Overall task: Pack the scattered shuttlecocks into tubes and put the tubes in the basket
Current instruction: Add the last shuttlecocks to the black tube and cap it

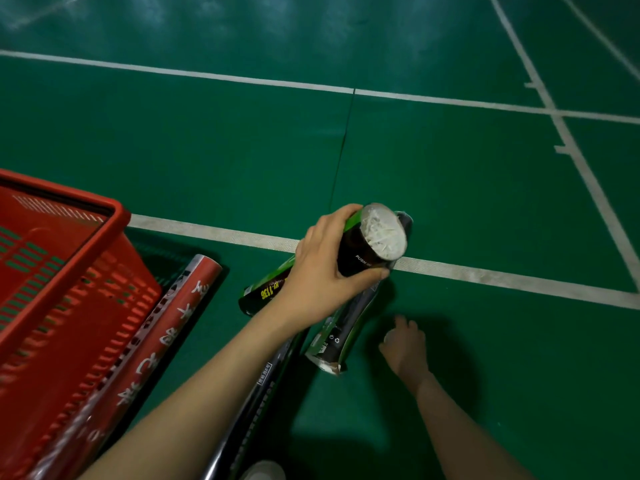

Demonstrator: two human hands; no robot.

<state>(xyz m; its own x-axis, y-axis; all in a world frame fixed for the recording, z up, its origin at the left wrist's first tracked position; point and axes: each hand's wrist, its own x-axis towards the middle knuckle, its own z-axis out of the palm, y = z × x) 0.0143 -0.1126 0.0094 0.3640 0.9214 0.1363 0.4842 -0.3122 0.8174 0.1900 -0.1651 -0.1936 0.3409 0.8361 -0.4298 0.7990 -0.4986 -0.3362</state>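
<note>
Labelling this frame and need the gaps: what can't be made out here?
All head view.
- right hand: shadowed and blurred; whether it holds anything is unclear.
- held tube in left hand: only top feathers show; its wall hides the count.
- red basket: cut off by left edge; contents unclear.
- white object: cut by bottom edge; unidentifiable.

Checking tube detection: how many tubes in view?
4: held tube in the left hand, green tube on the floor beneath it, red tube beside the basket, black tube at bottom centre. The basket may hide more.
</note>
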